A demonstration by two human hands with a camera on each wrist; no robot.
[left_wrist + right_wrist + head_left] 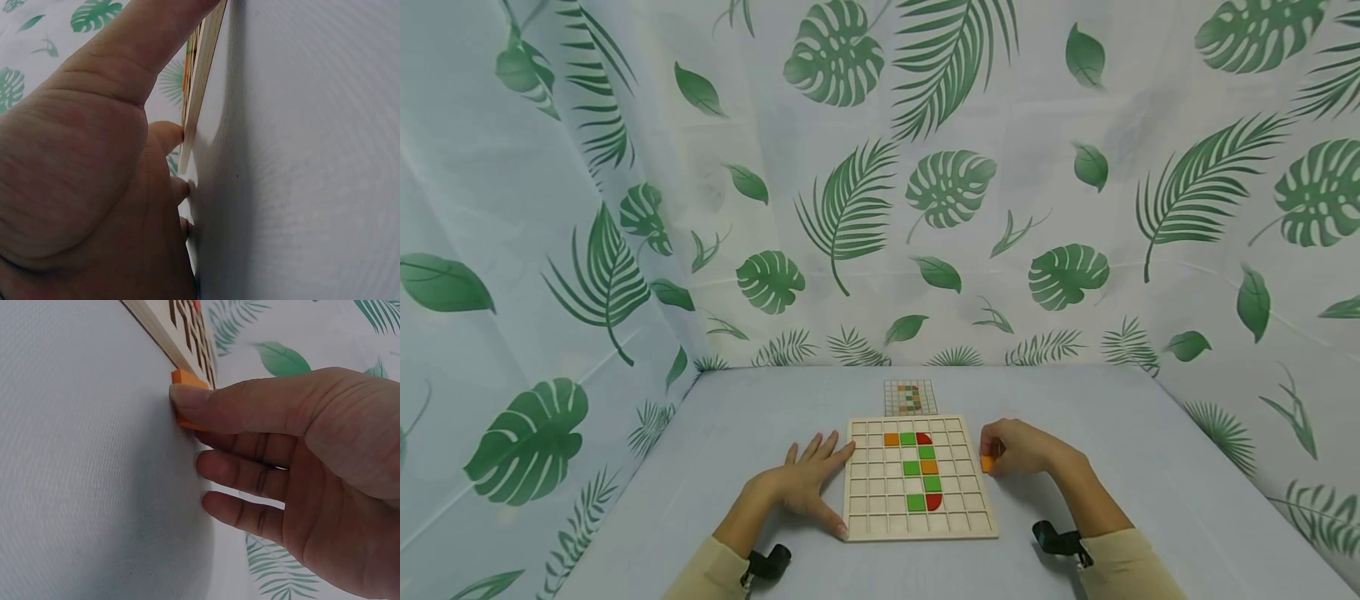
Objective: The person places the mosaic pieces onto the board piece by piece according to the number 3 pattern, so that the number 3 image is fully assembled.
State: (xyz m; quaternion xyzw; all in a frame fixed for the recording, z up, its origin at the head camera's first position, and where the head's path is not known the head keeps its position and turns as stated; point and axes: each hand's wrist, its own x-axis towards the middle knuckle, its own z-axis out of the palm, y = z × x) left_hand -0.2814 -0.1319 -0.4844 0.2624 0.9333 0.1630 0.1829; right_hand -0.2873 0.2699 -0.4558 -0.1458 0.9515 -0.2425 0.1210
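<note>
A wooden grid board (pixel 917 525) lies on the table, with orange, green and red tiles set in its middle columns. My left hand (pixel 805 483) lies flat beside the board's left edge, fingers straight and thumb along the edge; the left wrist view shows fingertips (pixel 178 134) touching the board's side (pixel 203 81). My right hand (pixel 1018 450) sits just right of the board and pinches a small orange tile (pixel 988 463) on the table. In the right wrist view the thumb (pixel 250 406) covers the orange tile (pixel 185 378) next to the board's edge (pixel 165 337).
A small pattern card (pixel 910 397) with coloured squares lies behind the board. Leaf-print cloth walls (pixel 880 183) close in the table at the back and both sides. Black wrist straps (pixel 1060 542) show at both sleeves.
</note>
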